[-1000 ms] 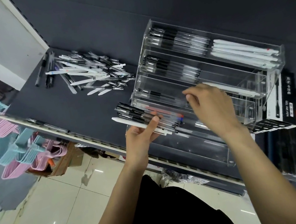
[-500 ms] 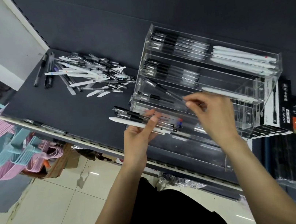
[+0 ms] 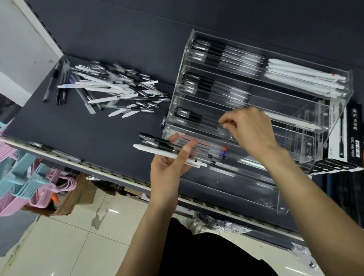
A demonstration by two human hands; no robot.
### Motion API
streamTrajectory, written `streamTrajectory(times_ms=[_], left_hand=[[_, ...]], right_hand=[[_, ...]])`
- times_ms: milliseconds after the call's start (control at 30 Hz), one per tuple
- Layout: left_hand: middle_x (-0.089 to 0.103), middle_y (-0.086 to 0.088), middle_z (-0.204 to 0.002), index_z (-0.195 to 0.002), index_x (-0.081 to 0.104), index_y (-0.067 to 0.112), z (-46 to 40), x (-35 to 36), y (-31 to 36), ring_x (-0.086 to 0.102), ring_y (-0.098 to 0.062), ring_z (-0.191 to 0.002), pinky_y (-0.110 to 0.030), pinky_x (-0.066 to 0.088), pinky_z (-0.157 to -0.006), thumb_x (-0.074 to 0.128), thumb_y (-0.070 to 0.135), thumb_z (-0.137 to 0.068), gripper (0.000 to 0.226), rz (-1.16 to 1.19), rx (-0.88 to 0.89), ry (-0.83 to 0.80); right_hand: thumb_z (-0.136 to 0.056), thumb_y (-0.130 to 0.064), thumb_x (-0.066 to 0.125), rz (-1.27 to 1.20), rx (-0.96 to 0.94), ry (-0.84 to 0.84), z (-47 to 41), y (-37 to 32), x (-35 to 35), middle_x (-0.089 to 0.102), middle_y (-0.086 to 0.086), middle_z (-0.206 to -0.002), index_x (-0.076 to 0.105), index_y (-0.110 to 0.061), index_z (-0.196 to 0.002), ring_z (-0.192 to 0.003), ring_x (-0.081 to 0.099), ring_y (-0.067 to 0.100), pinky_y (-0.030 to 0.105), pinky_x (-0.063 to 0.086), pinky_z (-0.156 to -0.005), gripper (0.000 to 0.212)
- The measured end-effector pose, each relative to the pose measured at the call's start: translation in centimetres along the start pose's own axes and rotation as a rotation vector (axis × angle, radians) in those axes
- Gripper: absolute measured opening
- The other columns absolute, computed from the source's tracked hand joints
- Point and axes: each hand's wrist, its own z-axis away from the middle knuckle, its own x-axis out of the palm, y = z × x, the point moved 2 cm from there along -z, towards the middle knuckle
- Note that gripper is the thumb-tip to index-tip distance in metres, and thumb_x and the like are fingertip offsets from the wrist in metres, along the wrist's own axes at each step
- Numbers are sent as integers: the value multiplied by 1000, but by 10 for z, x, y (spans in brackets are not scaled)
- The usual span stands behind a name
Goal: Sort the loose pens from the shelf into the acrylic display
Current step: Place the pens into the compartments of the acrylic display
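Spanning white-tiled floor [image 3: 57, 241]: dark shelf [image 3: 86, 133]

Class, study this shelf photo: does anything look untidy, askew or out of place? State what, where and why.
Yes. A heap of loose pens lies criss-crossed on the dark shelf, left of the acrylic display, whose pens lie parallel in rows. The left hand holds a mixed bundle of pens; the right hand pinches one at the display.

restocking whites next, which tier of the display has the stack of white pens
The top, rearmost tier of the acrylic display: its right half holds the white pens. The left halves hold clear, black-capped pens.
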Motion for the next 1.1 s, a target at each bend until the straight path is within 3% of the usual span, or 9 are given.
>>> streamTrajectory(times_ms=[133, 200, 267, 400, 500, 600, 733, 933, 1100], left_hand=[[72, -12, -107, -121, 53, 6, -2, 3, 1, 68, -17, -102, -35, 54, -85, 58, 13, -92, 30, -32, 19, -15], [72, -8, -107, -118, 56, 4, -3, 6, 4, 68, -17, -103, -38, 51, -87, 59, 16, -91, 29, -71, 34, -32], [73, -8, -106, -121, 53, 9, -4, 10, 4, 68, -18, -100, -41, 52, -87, 61, 19, -89, 35, -70, 45, -40], [71, -10, -109, -136, 41, 12, -6, 17, 5, 67, -23, -105, -35, 52, -93, 57, 9, -91, 47, 11, 51, -62], [70, -9, -112, -139, 39, 15, -7, 21, 6, 65, -21, -109, -31, 52, -94, 57, 10, -91, 51, 22, 53, -96], [71, -7, -112, -136, 40, 15, -9, 25, 7, 66, -18, -106, -23, 53, -85, 56, 11, -93, 46, 7, 48, -118], [73, -2, -104, -129, 42, 14, -10, 23, 9, 70, -15, -91, -25, 55, -82, 56, 11, -93, 38, 1, 64, -67], [73, -3, -104, -124, 40, 12, -9, 13, 7, 71, -17, -91, -22, 54, -71, 54, 14, -94, 33, 36, 91, 6], [73, -4, -103, -115, 45, 13, -9, 8, 7, 71, -22, -92, -35, 57, -81, 59, 17, -90, 29, 54, 90, 37]], right_hand=[[-90, -16, 63, -37, 0, 65, 9, -7, -8, 72, 2, -103, 71, -16, -107, -89, 69, 18, 33, 56, -74, 19], [-88, -18, 65, -220, 13, 103, 23, -19, -16, 73, -3, -95, 72, -17, -103, -80, 68, 10, 26, 56, -70, 17], [-84, -24, 70, -415, 40, 21, 36, -34, -21, 72, -11, -86, 73, -22, -97, -74, 65, 1, 16, 53, -68, 14], [-76, -20, 77, -630, 123, -110, 43, -44, -20, 68, -18, -80, 72, -27, -93, -76, 63, -5, 9, 49, -70, 19], [-76, -17, 76, -651, 157, -97, 41, -36, -21, 66, -21, -78, 72, -27, -94, -75, 63, -5, 7, 48, -71, 20], [-80, -18, 73, -544, 163, 129, 41, -20, -24, 69, -17, -84, 74, -23, -97, -74, 65, -2, 10, 50, -73, 18], [-82, -13, 72, -192, 52, 325, 40, 8, -15, 74, -3, -88, 75, -16, -95, -66, 67, 10, 27, 57, -61, 13], [-74, 2, 75, 117, -64, 255, 20, 17, 3, 69, 2, -70, 73, -13, -81, -53, 65, 20, 30, 52, -41, 17], [-58, 1, 85, 355, -106, 103, 7, 3, 8, 63, -4, -59, 69, -18, -72, -46, 58, 15, 17, 36, -37, 29]])
